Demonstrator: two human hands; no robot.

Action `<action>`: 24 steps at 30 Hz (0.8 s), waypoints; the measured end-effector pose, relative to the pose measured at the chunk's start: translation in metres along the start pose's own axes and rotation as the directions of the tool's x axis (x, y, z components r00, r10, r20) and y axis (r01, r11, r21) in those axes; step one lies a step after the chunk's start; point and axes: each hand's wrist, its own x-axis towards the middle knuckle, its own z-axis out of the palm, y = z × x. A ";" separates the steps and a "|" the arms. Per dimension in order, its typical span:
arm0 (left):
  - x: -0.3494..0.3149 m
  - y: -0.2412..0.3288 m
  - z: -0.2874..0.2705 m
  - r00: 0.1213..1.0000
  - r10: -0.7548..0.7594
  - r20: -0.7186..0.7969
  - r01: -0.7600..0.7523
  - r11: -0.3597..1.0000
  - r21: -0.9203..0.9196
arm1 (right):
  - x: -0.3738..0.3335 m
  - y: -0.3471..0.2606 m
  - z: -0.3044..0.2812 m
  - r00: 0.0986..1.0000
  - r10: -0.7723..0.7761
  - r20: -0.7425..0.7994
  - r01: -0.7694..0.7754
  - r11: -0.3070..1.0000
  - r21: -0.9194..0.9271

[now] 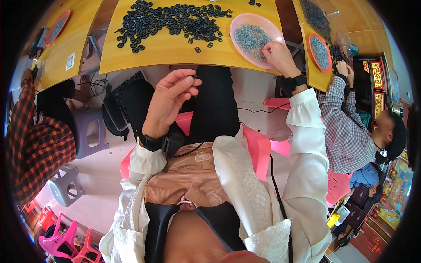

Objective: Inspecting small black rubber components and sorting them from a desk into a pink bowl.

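Observation:
My left hand [169, 98] is raised in front of the table edge, its thumb and fingers pinched on a small black piece [194, 77], mostly hidden by the fingertips. My right hand [278, 56] reaches to the right side of a pink plate [238, 27] filled with small silvery screws [251, 38]. Its fingers are drawn together low over the screws; whatever they hold is too small to make out. Left of the plate, a wide heap of black plastic parts [151, 22] with holes lies spread on the yellow table [175, 55].
On the right, a person in a checked shirt [348, 122] works at another table with an orange plate [320, 53] of screws. A person in a red-black plaid shirt [44, 151] sits at left. Grey stools [66, 186] and a black cable [274, 184] are around me.

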 end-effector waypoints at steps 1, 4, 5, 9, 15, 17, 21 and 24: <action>-0.001 0.001 -0.001 1.000 0.003 0.000 -0.003 0.999 -0.044 | 0.002 -0.002 0.001 0.999 -0.034 0.006 0.034 0.999 -0.014; -0.001 0.004 -0.003 1.000 0.006 0.009 -0.005 0.995 -0.095 | -0.002 -0.006 -0.005 0.999 -0.042 0.033 0.042 0.999 -0.009; -0.001 0.006 -0.003 1.000 0.005 0.021 -0.002 0.995 -0.103 | -0.006 -0.009 -0.011 0.999 0.007 0.038 -0.007 1.000 0.009; -0.006 0.011 -0.012 1.000 0.007 0.023 -0.005 0.999 -0.052 | -0.030 -0.061 -0.035 0.996 -0.047 -0.076 0.062 0.975 0.212; -0.011 0.014 -0.004 0.997 0.069 -0.038 -0.067 0.997 0.050 | -0.069 -0.206 -0.058 0.981 -0.191 0.032 0.142 0.820 0.554; -0.013 0.012 -0.002 0.994 0.083 -0.067 -0.076 0.992 0.104 | -0.074 -0.234 -0.060 0.974 -0.203 0.101 0.097 0.775 0.624; -0.016 0.011 -0.001 0.988 0.122 -0.093 -0.108 0.985 0.137 | -0.077 -0.257 -0.050 0.969 -0.211 0.129 0.076 0.751 0.656; -0.018 0.012 -0.003 0.984 0.151 -0.099 -0.134 0.978 0.163 | -0.076 -0.262 -0.048 0.976 -0.200 0.089 0.095 0.751 0.653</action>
